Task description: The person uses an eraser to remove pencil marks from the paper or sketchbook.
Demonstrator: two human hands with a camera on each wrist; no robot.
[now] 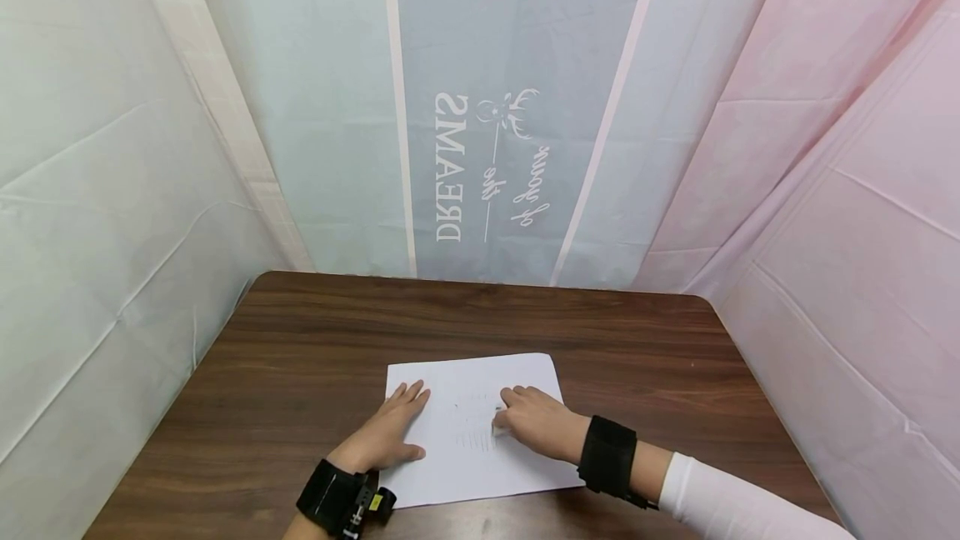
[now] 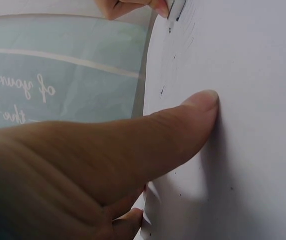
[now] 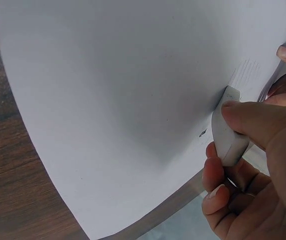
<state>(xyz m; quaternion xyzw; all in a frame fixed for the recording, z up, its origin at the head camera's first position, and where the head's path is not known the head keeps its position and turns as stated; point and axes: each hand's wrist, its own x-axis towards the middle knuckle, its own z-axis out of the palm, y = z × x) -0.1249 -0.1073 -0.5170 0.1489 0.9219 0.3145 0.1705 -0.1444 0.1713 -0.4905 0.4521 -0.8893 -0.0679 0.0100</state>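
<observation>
A white sheet of paper (image 1: pixel 450 473) lies on the table, with a row of thin pencil lines (image 1: pixel 474 440) near its middle. My right hand (image 1: pixel 542 422) pinches a white eraser (image 3: pixel 228 127) between thumb and fingers, its end against the paper beside the lines. Dark eraser crumbs (image 3: pixel 203 133) lie close to it. On the sheet's left side, my left hand (image 1: pixel 390 432) rests with fingers spread. The left thumb (image 2: pixel 203 102) touches the paper in the left wrist view.
The brown wooden table (image 1: pixel 300 357) extends around the paper. Behind it hangs a pale curtain (image 1: pixel 517 40) with mirrored lettering, and white cloth (image 1: pixel 97 190) hangs at the left. Black bands with cameras are strapped on both wrists.
</observation>
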